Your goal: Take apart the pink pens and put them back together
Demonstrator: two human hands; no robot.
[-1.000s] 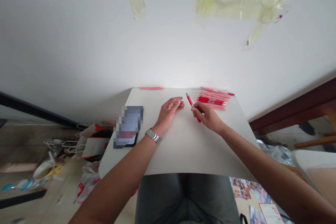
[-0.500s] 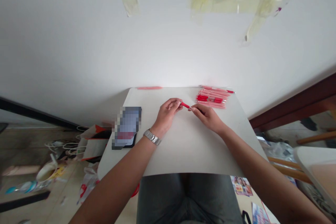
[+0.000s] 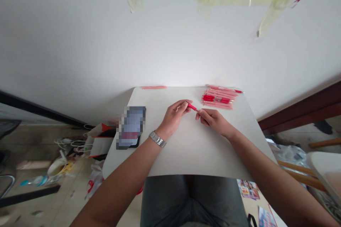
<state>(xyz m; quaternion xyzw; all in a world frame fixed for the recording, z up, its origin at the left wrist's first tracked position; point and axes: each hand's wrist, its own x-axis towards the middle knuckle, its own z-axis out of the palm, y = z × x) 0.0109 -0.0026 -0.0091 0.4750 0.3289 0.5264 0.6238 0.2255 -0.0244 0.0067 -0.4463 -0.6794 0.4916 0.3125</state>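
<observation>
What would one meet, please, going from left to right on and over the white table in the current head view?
Phone, silver wristwatch, left hand, red pen held between both hands, right hand.

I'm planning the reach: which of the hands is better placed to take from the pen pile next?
Probably the right hand: the pen pile lies just beyond it, while the left hand is farther off. Both hold the red pen, so the right would need to let go first.
</observation>
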